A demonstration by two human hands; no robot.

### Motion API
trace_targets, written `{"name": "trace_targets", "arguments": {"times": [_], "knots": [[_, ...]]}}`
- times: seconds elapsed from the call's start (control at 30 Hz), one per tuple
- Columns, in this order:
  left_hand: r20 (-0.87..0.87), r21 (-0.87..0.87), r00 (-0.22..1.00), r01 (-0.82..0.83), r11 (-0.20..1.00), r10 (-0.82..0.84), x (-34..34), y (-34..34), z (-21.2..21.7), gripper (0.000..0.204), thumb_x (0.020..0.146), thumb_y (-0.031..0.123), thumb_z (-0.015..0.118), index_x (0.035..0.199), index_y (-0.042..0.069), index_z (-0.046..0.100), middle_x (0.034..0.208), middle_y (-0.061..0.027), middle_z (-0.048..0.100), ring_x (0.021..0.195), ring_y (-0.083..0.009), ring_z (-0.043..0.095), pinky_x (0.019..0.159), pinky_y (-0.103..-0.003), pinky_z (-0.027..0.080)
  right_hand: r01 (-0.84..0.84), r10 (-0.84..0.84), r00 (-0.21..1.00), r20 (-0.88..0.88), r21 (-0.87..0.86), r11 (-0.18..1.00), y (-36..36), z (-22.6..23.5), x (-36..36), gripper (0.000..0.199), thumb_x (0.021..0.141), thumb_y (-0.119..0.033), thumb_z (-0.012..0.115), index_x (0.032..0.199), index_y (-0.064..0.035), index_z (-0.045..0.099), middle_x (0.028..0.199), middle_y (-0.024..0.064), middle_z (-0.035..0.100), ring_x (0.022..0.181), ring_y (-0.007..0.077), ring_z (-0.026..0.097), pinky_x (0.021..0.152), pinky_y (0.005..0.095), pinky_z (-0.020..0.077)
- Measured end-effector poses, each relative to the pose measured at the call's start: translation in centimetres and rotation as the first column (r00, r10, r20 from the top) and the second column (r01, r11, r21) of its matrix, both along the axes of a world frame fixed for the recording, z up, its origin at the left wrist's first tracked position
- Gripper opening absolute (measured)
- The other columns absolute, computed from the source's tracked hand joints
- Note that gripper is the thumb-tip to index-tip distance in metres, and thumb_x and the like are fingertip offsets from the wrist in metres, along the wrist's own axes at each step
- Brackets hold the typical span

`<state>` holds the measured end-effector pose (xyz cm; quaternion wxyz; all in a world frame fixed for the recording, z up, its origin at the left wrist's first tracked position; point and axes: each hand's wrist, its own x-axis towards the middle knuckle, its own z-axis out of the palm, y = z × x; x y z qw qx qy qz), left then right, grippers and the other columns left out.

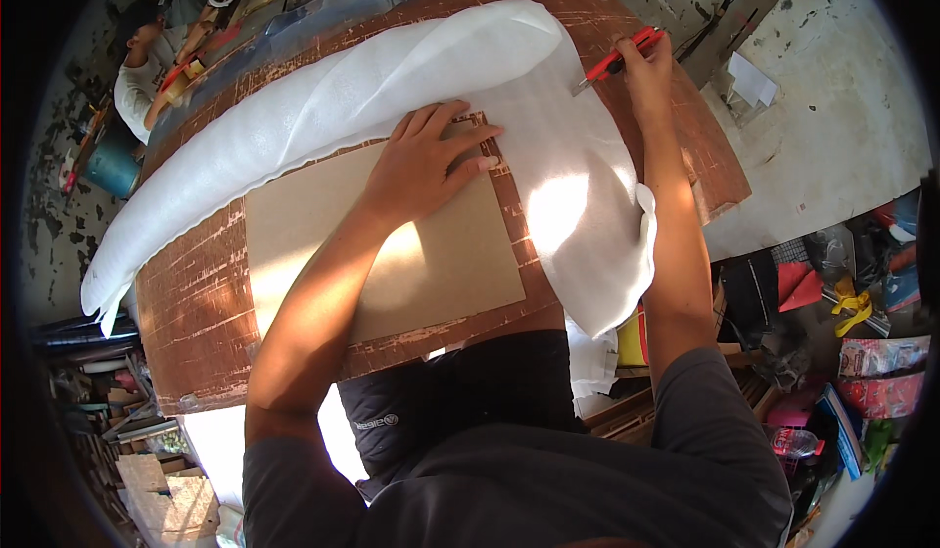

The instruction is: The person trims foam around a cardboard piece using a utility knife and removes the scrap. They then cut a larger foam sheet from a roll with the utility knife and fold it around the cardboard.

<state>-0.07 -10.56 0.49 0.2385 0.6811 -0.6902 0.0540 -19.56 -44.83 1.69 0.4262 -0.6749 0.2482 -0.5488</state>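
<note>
My right hand [646,70] grips a red utility knife [623,54] above the far right part of the table. The blade's tip is at the white foam sheet [558,137], near its right edge; whether it cuts in I cannot tell. A long loose roll [323,93] of the same foam runs across the table to the far left. My left hand [423,161] lies with fingers spread at the upper right of a flat tan board [450,264], its fingertips reaching the foam's edge. A loose end of the foam hangs over the near edge beside my right forearm.
The brown, scratched worktable [191,313] has many cut marks. At the far left a person [147,73] works beside a tape roll [176,88]. A pale surface [822,107] lies to the right, above clutter with a plastic bottle [795,442]. Cardboard scraps [166,489] lie lower left.
</note>
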Motion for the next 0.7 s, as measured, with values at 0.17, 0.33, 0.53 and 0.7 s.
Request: {"name": "trace_targets", "arguments": {"times": [0.17, 0.33, 0.53, 0.7], "knots": [[0.002, -0.006, 1.000, 0.003, 1.000, -0.003, 0.00, -0.01, 0.05, 0.044, 0.113, 0.045, 0.065, 0.154, 0.032, 0.072, 0.162, -0.0126, 0.057, 0.152, -0.0373, 0.051, 0.130, -0.053, 0.039, -0.016, 0.016, 1.000, 0.013, -0.046, 0.999, 0.28, -0.14, 0.44, 0.031, 0.103, -0.018, 0.079, 0.117, -0.0052, 0.055, 0.094, 0.0083, 0.077, 0.073, 0.0116, 0.066, 0.060, 0.0276, 0.0483], [0.002, -0.006, 1.000, 0.003, 1.000, -0.003, 0.02, 0.01, 0.01, 0.044, 0.113, 0.045, 0.065, 0.154, 0.032, 0.072, 0.162, -0.0133, 0.057, 0.153, -0.0379, 0.051, 0.130, -0.053, 0.039, 0.004, -0.004, 0.999, -0.040, 0.008, 1.000, 0.43, 0.14, -0.18, 0.036, 0.100, -0.014, 0.078, 0.119, 0.0022, 0.051, 0.095, 0.0169, 0.077, 0.084, 0.0209, 0.077, 0.078, 0.0338, 0.0616], [0.003, -0.007, 1.000, 0.007, 1.000, -0.007, 0.04, 0.00, 0.08, 0.044, 0.113, 0.045, 0.065, 0.154, 0.032, 0.071, 0.163, -0.0139, 0.057, 0.153, -0.0381, 0.050, 0.130, -0.053, 0.039, 0.054, -0.052, 0.996, -0.075, 0.026, 0.998, 0.25, 0.11, -0.12, 0.037, 0.100, -0.015, 0.077, 0.117, 0.0032, 0.051, 0.093, 0.0170, 0.078, 0.083, 0.0220, 0.077, 0.078, 0.0343, 0.0616], [-0.003, -0.022, 1.000, 0.015, 1.000, -0.015, 0.13, 0.03, -0.13, 0.045, 0.113, 0.045, 0.065, 0.155, 0.031, 0.071, 0.163, -0.0144, 0.057, 0.153, -0.0382, 0.050, 0.130, -0.053, 0.038, 0.068, -0.065, 0.995, -0.080, 0.040, 0.997, -0.04, -0.13, -0.28, 0.036, 0.100, -0.016, 0.077, 0.117, 0.0036, 0.051, 0.093, 0.0164, 0.077, 0.083, 0.0217, 0.077, 0.077, 0.0343, 0.0614]]}}
